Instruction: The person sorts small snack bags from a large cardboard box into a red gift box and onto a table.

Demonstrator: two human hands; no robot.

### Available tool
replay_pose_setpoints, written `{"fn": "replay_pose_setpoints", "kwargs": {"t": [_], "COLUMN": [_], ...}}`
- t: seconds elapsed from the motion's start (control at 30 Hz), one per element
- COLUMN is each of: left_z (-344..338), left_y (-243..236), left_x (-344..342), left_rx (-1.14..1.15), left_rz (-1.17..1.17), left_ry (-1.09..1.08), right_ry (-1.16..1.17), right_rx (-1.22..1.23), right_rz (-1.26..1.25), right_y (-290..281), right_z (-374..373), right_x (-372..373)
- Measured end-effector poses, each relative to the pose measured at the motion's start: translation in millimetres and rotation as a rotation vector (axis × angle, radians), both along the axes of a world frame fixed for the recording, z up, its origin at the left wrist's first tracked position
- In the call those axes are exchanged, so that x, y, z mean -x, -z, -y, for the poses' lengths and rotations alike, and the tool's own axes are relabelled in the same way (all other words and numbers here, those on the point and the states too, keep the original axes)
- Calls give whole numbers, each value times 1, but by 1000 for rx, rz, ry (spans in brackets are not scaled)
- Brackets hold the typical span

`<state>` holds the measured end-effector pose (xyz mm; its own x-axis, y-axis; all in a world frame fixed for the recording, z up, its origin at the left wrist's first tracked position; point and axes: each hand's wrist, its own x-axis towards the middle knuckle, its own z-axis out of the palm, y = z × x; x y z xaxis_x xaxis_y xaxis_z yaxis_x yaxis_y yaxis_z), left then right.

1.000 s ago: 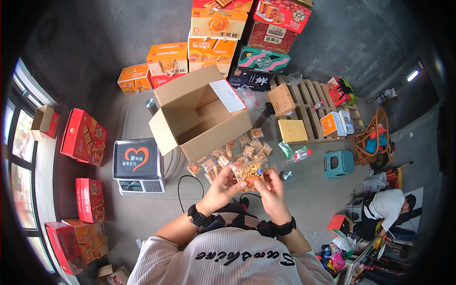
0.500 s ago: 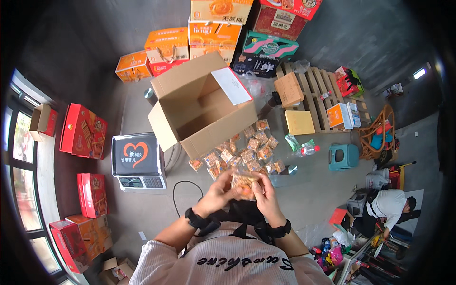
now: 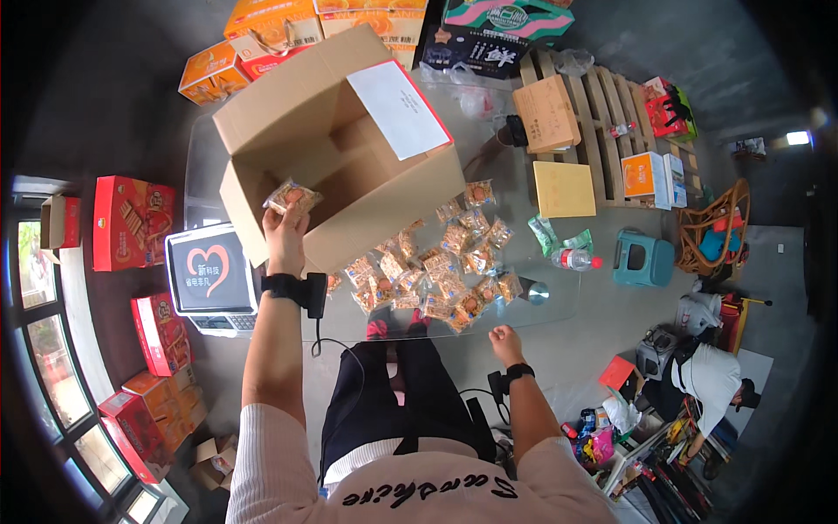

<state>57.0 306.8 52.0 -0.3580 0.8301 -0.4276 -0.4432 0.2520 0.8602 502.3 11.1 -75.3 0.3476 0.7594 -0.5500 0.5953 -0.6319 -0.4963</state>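
Note:
My left hand (image 3: 285, 237) reaches over the near left side of an open cardboard box (image 3: 249, 131). Between its fingers is a small clear-wrapped snack packet (image 3: 291, 197), tan with an orange-brown piece showing, held over the box's opening. The part of the box's interior that shows is bare brown card. My right hand (image 3: 505, 344) hovers at the table's near edge, fingers curled loosely, with nothing seen in it. Just beyond, a spread of similar snack packets (image 3: 443, 281) lies on the glass table (image 3: 349, 327) in front of the box.
Left of the box is a scale (image 3: 209, 272). To the right are a plastic bottle (image 3: 576, 259), green sachets (image 3: 543, 232), a yellow envelope (image 3: 564, 189) and a blue stool (image 3: 643, 258). Gift boxes (image 3: 506, 19) stand behind. Another person (image 3: 711, 384) bends at the far right.
The hands were together in front of my chest, holding a packet. Now the left has carried a packet forward and left to the box; the right has let go and moved right. The view has shifted.

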Motion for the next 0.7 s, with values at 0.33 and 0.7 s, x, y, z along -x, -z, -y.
{"fn": "replay_pose_setpoints", "kwargs": {"t": [0.33,0.7], "left_z": [31,-30], "left_y": [45,47], "left_x": [-29,-5], "left_rx": [-155,-83], "left_rz": [-1657,-1875], "left_ry": [631,593], "right_ry": [-45,-133], "right_rx": [141,229], "right_rz": [348,353], "right_y": [50,83], "right_z": [-98,-113], "right_x": [-53,-78]}}
